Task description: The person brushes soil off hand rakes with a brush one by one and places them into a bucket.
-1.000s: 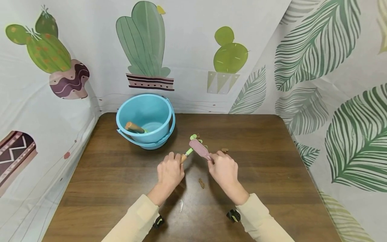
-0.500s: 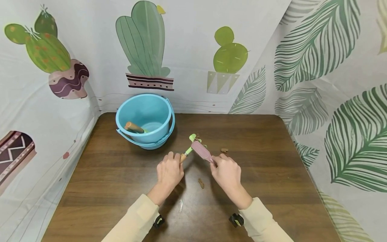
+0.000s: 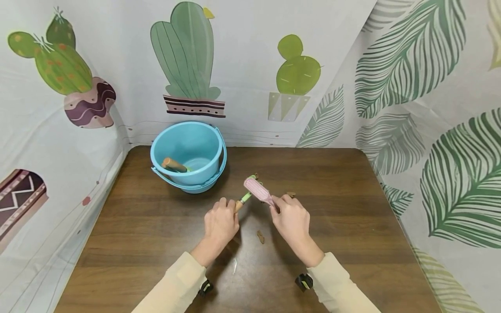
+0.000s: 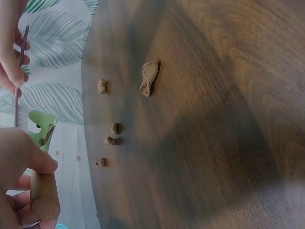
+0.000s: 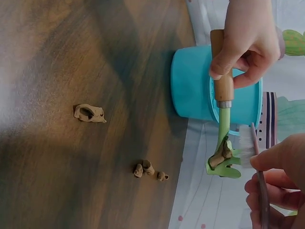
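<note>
My left hand (image 3: 221,222) grips the wooden handle of a small green hand rake (image 5: 224,121), held above the table. Brown, clay-like lumps (image 5: 220,156) are caught among its prongs, seen in the right wrist view. My right hand (image 3: 291,221) holds a pink brush (image 3: 257,190) by its handle. The white bristles (image 5: 245,143) face the rake's prongs, touching or very near them. From the head view, the brush's back covers most of the rake's head. Several brown pieces lie on the table, including a longer hollow one (image 4: 149,77).
A light-blue bucket (image 3: 204,174) stands at the back left of the wooden table (image 3: 332,174). Inside it leans a wooden-handled tool (image 3: 173,164), its head mostly hidden. A thin clear strip (image 3: 235,266) lies near the front. Printed cloth hangs behind.
My right hand draws the brush slightly right, then brings it back left over the rake's head, with its back turned more upward. The left hand and rake stay almost still.
</note>
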A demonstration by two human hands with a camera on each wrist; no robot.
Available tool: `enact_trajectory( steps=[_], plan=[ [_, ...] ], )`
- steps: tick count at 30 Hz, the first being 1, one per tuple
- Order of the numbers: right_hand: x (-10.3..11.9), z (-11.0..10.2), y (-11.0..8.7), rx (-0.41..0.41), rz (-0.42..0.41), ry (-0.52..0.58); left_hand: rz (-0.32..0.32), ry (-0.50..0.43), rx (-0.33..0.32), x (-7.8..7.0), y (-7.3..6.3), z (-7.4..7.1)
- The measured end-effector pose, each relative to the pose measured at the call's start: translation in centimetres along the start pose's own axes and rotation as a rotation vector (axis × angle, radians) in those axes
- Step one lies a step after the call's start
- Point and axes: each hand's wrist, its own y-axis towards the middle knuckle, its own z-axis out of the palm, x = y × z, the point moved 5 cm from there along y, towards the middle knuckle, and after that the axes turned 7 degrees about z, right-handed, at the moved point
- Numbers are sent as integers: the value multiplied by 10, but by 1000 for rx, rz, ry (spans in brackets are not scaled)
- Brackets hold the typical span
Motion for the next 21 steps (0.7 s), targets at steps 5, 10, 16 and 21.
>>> enact_trajectory(
  steps=[5,10,16,21],
  plan=[
    [3,5,3,11,-9,-16,10,-5,4,-4,0,-3],
    [3,8,3,31,0,-35,19,-6,-2,-5,0,-6],
    [3,9,3,60,7,-43,8,15,-9,-1,0,-8],
    [2,8,3,80,13,-47,3,16,-1,2,0,-6]
  ],
)
